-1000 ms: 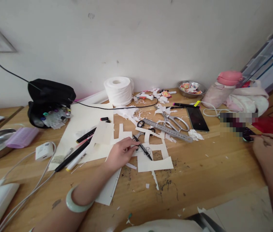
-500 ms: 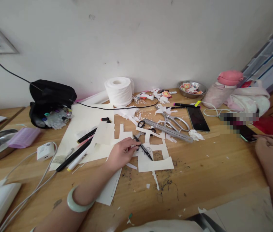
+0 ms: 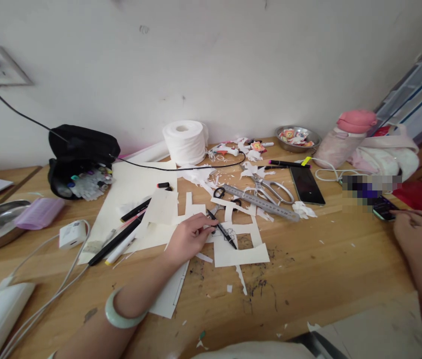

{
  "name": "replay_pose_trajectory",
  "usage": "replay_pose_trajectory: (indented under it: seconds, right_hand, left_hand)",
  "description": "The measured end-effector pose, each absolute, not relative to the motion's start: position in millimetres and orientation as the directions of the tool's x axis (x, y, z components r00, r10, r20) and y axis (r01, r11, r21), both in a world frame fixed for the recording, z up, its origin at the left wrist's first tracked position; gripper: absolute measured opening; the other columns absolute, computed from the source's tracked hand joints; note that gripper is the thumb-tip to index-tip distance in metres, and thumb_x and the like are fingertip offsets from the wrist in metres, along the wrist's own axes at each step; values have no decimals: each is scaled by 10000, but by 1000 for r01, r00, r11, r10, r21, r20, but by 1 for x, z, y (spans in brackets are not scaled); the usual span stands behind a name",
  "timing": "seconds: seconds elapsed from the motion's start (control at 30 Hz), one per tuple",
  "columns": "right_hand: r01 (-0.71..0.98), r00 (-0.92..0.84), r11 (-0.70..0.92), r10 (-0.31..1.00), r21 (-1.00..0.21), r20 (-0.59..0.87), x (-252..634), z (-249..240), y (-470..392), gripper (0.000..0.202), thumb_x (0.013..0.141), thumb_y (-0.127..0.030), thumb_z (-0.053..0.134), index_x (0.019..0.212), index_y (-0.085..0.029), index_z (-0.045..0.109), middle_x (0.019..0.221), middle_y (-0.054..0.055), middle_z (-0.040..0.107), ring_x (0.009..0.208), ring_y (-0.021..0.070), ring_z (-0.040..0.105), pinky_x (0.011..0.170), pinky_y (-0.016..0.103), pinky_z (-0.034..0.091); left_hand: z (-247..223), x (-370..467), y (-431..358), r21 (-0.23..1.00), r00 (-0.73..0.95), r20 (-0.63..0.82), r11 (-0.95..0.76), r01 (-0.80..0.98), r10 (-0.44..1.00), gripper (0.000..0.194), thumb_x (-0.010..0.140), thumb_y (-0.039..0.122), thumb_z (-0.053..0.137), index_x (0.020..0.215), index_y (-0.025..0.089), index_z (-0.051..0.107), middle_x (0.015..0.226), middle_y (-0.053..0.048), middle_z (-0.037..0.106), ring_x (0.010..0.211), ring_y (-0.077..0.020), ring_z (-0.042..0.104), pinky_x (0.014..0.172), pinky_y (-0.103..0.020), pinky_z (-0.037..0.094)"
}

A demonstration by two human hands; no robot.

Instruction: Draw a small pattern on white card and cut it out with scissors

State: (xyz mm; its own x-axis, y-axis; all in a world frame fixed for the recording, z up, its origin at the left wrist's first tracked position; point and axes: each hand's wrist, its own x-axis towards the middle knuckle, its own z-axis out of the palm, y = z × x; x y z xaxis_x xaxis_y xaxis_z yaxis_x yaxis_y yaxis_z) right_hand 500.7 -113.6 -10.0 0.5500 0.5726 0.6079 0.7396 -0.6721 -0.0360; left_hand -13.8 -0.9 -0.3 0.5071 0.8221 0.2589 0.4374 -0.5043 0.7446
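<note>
My left hand [image 3: 190, 238], with a pale green bangle on its wrist, rests at mid-table with its fingertips pinched at a black marker pen [image 3: 227, 236]. The marker lies slanted over a cut piece of white paper [image 3: 240, 257] that bears small black line drawings. Its lower tip points at the paper. At the far right my right hand [image 3: 420, 237] reaches to a phone [image 3: 384, 207], one finger stretched out to its near edge. The phone's screen is lit and partly blurred out. Scissors with black handles [image 3: 218, 192] lie partly under the paper.
Behind the paper lie a steel ruler [image 3: 259, 202], metal scissors [image 3: 280, 192] and a dark phone [image 3: 307, 185]. A tissue roll [image 3: 184, 142], a steel bowl [image 3: 296, 138] and a pink-lidded bottle [image 3: 345, 137] stand by the wall. Left are a black pen case [image 3: 79, 144] and white cables [image 3: 46, 299].
The phone's screen by my right hand has changed, now showing blue and purple. The view has shifted very slightly; my left hand and the marker stay in place.
</note>
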Motion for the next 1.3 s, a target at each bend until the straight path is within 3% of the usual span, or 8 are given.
replay_pose_trajectory:
  seconds: [0.13, 0.57, 0.83, 0.97, 1.07, 1.13, 1.2, 1.3]
  right_hand:
    - [678, 686, -704, 504, -212, 525, 488, -2, -112, 429, 686, -296, 329, 821, -137, 704, 724, 134, 628, 842, 292, 572, 702, 382, 396]
    - [663, 719, -712, 520, -231, 461, 482, 7, -111, 438, 694, -255, 343, 860, -89, 712, 815, 207, 647, 921, 336, 572, 766, 418, 391]
    - [688, 680, -690, 504, -225, 532, 487, 1, -111, 362, 701, -242, 352, 801, -177, 694, 716, 134, 638, 868, 327, 596, 728, 414, 417]
    - [763, 597, -613, 544, -207, 589, 464, 13, -106, 374, 749, -289, 327, 824, -149, 666, 821, 162, 665, 896, 308, 601, 791, 395, 430]
    - [912, 407, -324, 796, -253, 448, 420, 34, -95, 350, 782, -335, 347, 816, -148, 641, 920, 155, 669, 931, 262, 602, 828, 325, 428]
    - [922, 282, -213, 942, -324, 181, 378, 50, -85, 327, 810, -397, 389, 820, -183, 635, 941, 99, 678, 876, 231, 612, 749, 294, 440]
    - [934, 96, -111, 994, -339, -62, 329, 64, -74, 391, 854, -472, 357, 757, -200, 620, 779, 55, 676, 722, 204, 604, 627, 273, 420]
    - [959, -166, 121, 972, -256, -163, 261, 72, -58, 479, 878, -518, 310, 654, -207, 597, 681, 34, 649, 640, 175, 567, 553, 248, 344]
  left_hand:
    - [1, -14, -1, 744, 504, 247, -495, 448, 828, 203, 803, 176, 520, 906, 177, 695, 758, -27, 623, 567, -92, 511, 552, -206, 424]
    - [3, -13, -2, 746, 505, 258, -501, 438, 824, 206, 800, 172, 518, 905, 177, 696, 741, -29, 618, 569, -93, 513, 552, -207, 426]
    - [3, -13, -2, 742, 502, 253, -499, 447, 827, 207, 797, 172, 517, 898, 182, 698, 728, -26, 617, 556, -94, 504, 542, -208, 420]
    - [2, -13, -2, 745, 503, 256, -500, 442, 825, 208, 804, 175, 513, 900, 174, 697, 745, -32, 622, 566, -94, 508, 547, -208, 421]
    - [0, -12, -2, 748, 501, 254, -497, 441, 827, 203, 804, 180, 519, 901, 180, 697, 744, -27, 620, 556, -91, 504, 544, -208, 420]
    - [0, -12, -2, 749, 499, 260, -499, 437, 827, 201, 804, 180, 520, 903, 184, 695, 744, -24, 620, 547, -87, 497, 540, -206, 419]
    - [-1, -12, -2, 746, 503, 262, -503, 436, 824, 203, 806, 175, 516, 905, 183, 694, 748, -25, 622, 549, -86, 496, 544, -205, 421]
    - [0, -13, -2, 738, 508, 269, -514, 437, 818, 206, 804, 164, 514, 904, 182, 693, 752, -28, 627, 563, -89, 505, 552, -206, 425]
